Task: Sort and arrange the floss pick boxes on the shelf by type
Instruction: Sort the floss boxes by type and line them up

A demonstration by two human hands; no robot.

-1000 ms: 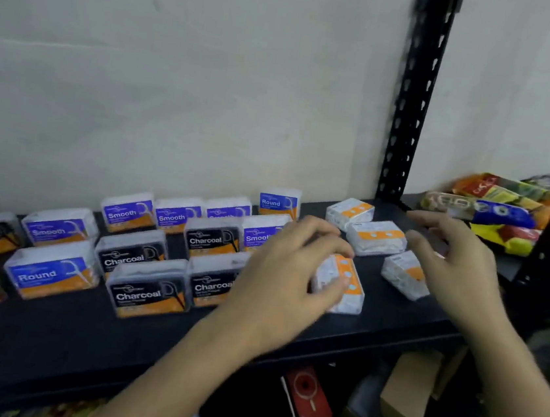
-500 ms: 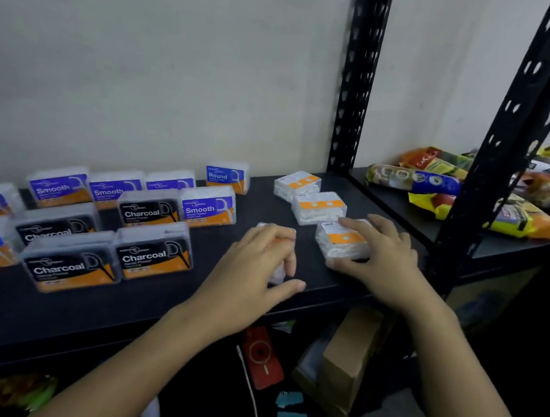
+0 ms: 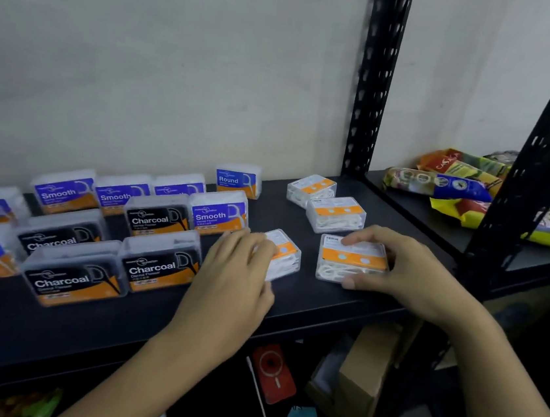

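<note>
Floss pick boxes stand on a black shelf [image 3: 307, 301]. On the left are several black Charcoal boxes [image 3: 159, 265], blue Smooth boxes [image 3: 220, 214] and a blue Round box [image 3: 238, 180] at the back. On the right lie clear boxes face down with orange bands [image 3: 336, 213]. My left hand [image 3: 234, 282] holds one such clear box [image 3: 287, 254] by its left side. My right hand [image 3: 410, 270] grips another clear box [image 3: 351, 260] between thumb and fingers, flat on the shelf.
A black perforated upright [image 3: 377, 82] stands behind the shelf and another [image 3: 540, 153] at the right front. Snack packets [image 3: 454, 187] lie on the neighbouring shelf. Below the shelf sit a cardboard box [image 3: 364, 373] and a red device [image 3: 273, 372].
The view shifted. My left hand stayed on its clear box. My right hand came down from above the shelf, took hold of the front right clear box and drew it toward the shelf edge.
</note>
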